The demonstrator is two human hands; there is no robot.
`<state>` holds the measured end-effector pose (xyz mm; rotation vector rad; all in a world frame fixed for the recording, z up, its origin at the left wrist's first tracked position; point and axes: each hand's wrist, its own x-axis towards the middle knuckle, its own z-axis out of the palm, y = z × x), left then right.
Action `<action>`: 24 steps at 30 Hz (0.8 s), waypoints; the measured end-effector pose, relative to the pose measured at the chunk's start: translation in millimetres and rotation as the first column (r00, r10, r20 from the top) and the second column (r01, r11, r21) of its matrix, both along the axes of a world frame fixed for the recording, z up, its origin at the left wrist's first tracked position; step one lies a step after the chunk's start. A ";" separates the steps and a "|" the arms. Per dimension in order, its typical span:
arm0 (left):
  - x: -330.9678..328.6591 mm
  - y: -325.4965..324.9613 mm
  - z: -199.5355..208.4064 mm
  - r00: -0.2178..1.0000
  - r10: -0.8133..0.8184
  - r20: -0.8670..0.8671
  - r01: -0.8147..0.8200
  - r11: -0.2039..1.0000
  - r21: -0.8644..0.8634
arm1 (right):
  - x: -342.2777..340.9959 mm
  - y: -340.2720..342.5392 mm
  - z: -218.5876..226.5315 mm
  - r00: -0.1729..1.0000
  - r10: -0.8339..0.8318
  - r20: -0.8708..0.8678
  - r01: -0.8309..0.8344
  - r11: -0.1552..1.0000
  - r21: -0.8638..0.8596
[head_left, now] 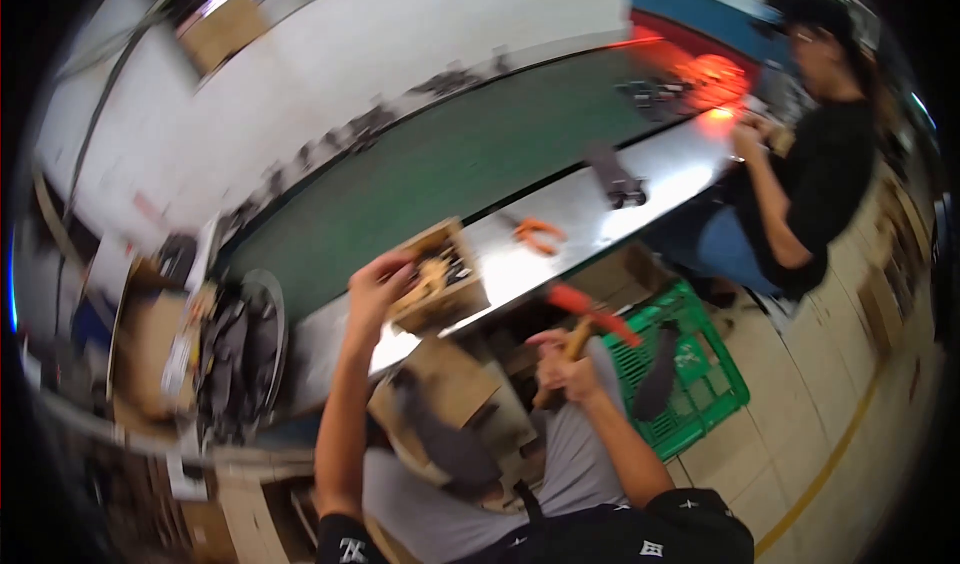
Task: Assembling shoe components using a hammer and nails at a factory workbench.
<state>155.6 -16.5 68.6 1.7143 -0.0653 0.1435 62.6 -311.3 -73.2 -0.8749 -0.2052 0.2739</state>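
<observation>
Along a shiny metal workbench [600, 199] beside a green conveyor belt [450, 159], the left hand [378, 282] is reaching with loosely spread fingers into a small wooden box [440, 274]. The right hand [562, 364] is gripping a hammer [590, 322] with fingers wrapped around its wooden handle. A green plastic crate [700, 369] is sitting on the tiled floor [850, 404].

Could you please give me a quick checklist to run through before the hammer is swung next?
1. Right hand grips the hammer by its wooden handle: ok.
2. Left hand rests on the small wooden box, away from the hammer head: ok.
3. Box sits fully on the metal bench: cannot tell, it is near the edge.
4. Co-worker stands apart from the hammer: ok.
5. Dark sole on the lap lies steady: cannot tell, blurred.
</observation>
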 end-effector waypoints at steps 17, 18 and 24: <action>-219.7 -68.0 49.5 0.908 0.265 0.325 -0.260 0.964 -0.062 | -64.5 79.1 171.6 0.964 0.179 0.194 -0.130 0.961 -0.242; -221.7 -62.9 46.7 0.858 0.229 0.460 -0.315 0.942 0.117 | -63.7 80.3 170.3 0.962 0.185 0.201 -0.134 0.961 -0.243; -218.5 -38.2 24.4 0.874 0.205 0.440 -0.311 0.932 0.184 | -50.6 88.8 150.2 0.935 0.287 0.207 -0.210 0.922 -0.326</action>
